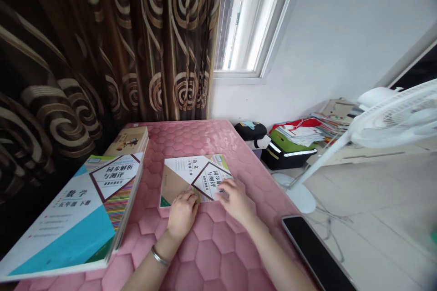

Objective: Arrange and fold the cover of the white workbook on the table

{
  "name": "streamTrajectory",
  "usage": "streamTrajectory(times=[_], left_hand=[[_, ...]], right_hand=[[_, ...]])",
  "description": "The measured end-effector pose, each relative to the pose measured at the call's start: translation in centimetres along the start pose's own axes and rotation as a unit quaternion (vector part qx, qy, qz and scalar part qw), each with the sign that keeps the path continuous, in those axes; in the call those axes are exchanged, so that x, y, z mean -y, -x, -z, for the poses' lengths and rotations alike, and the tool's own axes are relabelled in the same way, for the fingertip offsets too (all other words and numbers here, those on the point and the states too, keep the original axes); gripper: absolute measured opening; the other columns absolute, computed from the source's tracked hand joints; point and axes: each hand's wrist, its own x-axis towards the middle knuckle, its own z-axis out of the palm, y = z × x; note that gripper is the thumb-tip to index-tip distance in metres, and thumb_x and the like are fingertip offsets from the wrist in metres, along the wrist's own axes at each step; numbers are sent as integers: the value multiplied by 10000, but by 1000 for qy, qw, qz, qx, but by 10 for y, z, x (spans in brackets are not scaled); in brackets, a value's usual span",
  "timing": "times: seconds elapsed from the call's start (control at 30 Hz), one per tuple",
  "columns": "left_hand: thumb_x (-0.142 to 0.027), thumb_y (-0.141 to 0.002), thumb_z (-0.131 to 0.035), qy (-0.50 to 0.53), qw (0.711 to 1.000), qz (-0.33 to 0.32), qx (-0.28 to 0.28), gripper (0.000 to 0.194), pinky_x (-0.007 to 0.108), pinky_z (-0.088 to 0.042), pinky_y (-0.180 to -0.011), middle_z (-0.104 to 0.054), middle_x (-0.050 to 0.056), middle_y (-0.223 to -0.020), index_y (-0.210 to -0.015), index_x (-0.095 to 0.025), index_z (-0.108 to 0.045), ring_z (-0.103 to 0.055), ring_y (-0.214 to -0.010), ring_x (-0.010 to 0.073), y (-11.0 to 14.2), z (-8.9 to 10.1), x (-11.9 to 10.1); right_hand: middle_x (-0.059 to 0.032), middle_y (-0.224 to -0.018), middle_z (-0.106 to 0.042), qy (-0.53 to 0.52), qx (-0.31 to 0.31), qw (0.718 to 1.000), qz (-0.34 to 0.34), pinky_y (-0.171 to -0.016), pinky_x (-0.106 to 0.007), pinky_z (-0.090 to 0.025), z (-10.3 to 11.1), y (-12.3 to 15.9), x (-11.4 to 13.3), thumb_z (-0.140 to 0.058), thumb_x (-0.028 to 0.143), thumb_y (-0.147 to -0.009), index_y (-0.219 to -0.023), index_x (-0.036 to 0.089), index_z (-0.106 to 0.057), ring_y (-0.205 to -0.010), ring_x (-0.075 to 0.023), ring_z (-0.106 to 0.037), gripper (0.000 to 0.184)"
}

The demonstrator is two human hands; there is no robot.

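A workbook (177, 182) with a white and tan cover lies turned sideways on a pink padded tabletop (211, 245). At its near edge, my left hand (183, 211) rests on the cover with fingers loosely bent and a silver bangle on the wrist. My right hand (237, 200) is over the workbook's near right part, thumb and fingers apart and curved down to the cover. Neither hand visibly grips the workbook. To the left, a larger workbook (64, 223) with a white and blue cover lies on a stack, closest to my left hand.
A black-screened phone or tablet (314, 252) lies at the table's right edge. Behind the stack is a brown book (128, 141). A patterned curtain (153, 45) hangs at the left and back. On the floor at right are a white fan (317, 159) and a green-and-black bag (290, 152) with papers.
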Motion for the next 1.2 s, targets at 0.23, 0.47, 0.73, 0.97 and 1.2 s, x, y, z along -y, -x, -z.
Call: streamTrajectory(times=[0.23,0.47,0.73,0.97,1.2], left_hand=[[-190,-879,-575,-16,999,3,34,162,399,-477,-878,-698,38,-1099,-931,-241,-721,-616,-1017,228,-1,13,4],[-198,-865,-576,-43,996,64,-34,212,468,-452,-946,-689,32,-1121,-925,-303,-751,-594,-1050,243,32,38,55],[-131,-866,-448,48,992,62,-95,354,354,-561,-868,-688,57,-1054,-906,-273,-771,-651,-969,198,48,26,94],[45,-745,-357,-8,996,68,-55,554,395,-522,-917,-675,53,-1116,-974,-267,-754,-613,-1038,202,50,36,82],[-155,-852,-553,-72,996,42,9,205,521,-351,-1000,-652,64,-1154,-946,-261,-702,-536,-1098,259,17,35,12]], right_hand=[[-31,-1194,-673,27,92,989,116,-1108,-517,-251,-38,-2,33,-668,291,-850,-908,275,-704,-1153,-235,-572,70],[-47,-1286,-629,20,50,998,32,-1070,-504,-332,1,11,-31,-656,287,-830,-909,286,-733,-1216,-259,-543,110],[-67,-1100,-703,-29,13,999,-31,-1023,-458,-420,19,21,-84,-614,252,-823,-863,266,-760,-1133,-256,-585,152],[-74,-1186,-660,-8,20,1000,-6,-1025,-483,-407,21,24,-85,-533,246,-861,-898,264,-746,-1157,-265,-554,217],[-70,-1349,-562,74,82,991,76,-1073,-539,-301,-4,16,-2,-587,329,-859,-974,256,-693,-1341,-317,-365,172]])
